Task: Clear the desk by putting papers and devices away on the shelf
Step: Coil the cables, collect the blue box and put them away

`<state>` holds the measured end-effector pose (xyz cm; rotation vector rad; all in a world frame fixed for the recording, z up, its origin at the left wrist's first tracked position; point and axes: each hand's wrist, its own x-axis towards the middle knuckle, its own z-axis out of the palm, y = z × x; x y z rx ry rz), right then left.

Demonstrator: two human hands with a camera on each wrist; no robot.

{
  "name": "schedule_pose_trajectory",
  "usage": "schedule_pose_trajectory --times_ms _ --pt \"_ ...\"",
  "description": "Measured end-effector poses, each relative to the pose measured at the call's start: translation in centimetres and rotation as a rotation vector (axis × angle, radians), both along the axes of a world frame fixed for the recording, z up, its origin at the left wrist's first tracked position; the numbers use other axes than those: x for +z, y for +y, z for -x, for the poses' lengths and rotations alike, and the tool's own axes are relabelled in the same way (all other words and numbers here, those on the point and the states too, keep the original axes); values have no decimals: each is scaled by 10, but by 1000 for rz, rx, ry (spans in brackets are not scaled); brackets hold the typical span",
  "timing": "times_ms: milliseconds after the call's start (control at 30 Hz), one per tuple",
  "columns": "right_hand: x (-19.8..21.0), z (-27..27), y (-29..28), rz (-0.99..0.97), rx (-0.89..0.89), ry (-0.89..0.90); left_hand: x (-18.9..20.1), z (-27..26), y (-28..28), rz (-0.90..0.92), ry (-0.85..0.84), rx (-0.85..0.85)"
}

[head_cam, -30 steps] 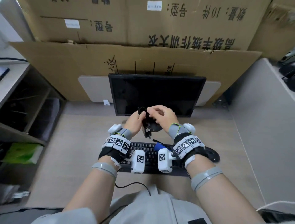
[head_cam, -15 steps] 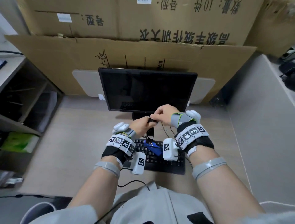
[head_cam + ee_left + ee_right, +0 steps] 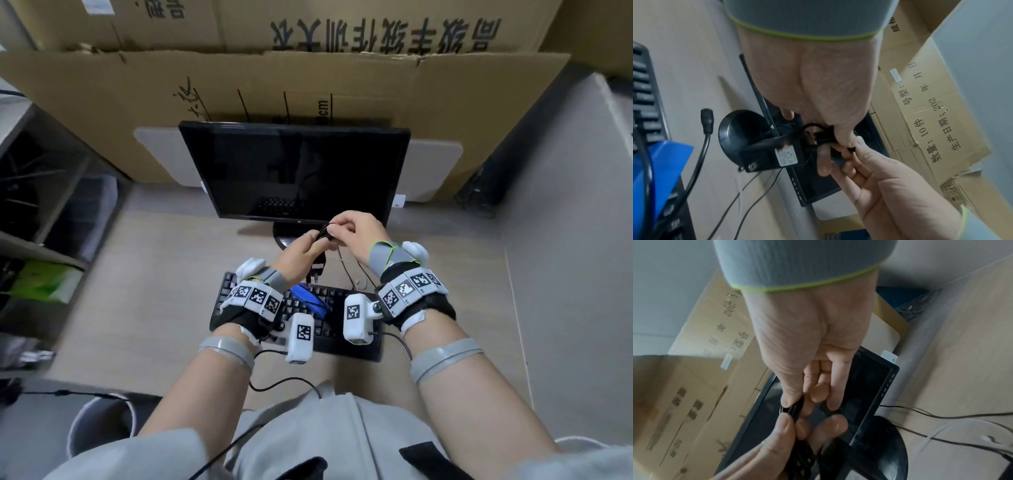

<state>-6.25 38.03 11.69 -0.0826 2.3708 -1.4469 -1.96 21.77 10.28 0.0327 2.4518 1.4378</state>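
Both hands meet in front of the black monitor point(image 3: 298, 171), above the black keyboard point(image 3: 335, 308). Between them is a black power adapter point(image 3: 777, 155) with a white label, its thin black cable point(image 3: 818, 134) gathered into a small coil. My left hand point(image 3: 320, 245) pinches the coil between thumb and fingers, and the adapter body point(image 3: 317, 269) hangs just below it. The right hand point(image 3: 334, 233) pinches the same coil point(image 3: 795, 408) from the other side. The cable's barrel plug point(image 3: 707, 120) dangles free. A blue item point(image 3: 308, 301) lies on the keyboard.
An open shelf unit point(image 3: 51, 205) stands at the left with a green packet point(image 3: 44, 281) on a lower level. Large cardboard boxes point(image 3: 308, 85) rise behind the monitor. A grey partition point(image 3: 565, 240) bounds the desk on the right. Thin cables point(image 3: 941, 417) trail by the monitor's round base point(image 3: 735, 129).
The hands have drawn closer together on the cable coil, and the adapter body now hangs below the left hand. The head view has shifted forward and down.
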Motion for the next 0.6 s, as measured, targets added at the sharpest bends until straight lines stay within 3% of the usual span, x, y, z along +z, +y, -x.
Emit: schedule_pose_trajectory --times_ms 133,233,300,400,467,533,600 --pt "-22 14 3 170 -57 -90 -8 7 14 -213 -115 107" --pt "-40 18 5 204 -128 -173 -24 14 18 -236 -187 193" --pt "-70 25 11 117 -211 -281 -37 23 16 -179 -239 201" --pt "-114 24 28 -168 -291 -502 -46 35 7 -132 -251 234" --pt "-141 25 37 -363 -241 -623 -57 52 1 -147 -306 271" --pt "-161 17 42 -429 -117 -674 -57 55 0 -183 -350 304" --pt "-174 19 38 -466 -114 -693 -67 60 -5 -220 -381 333"
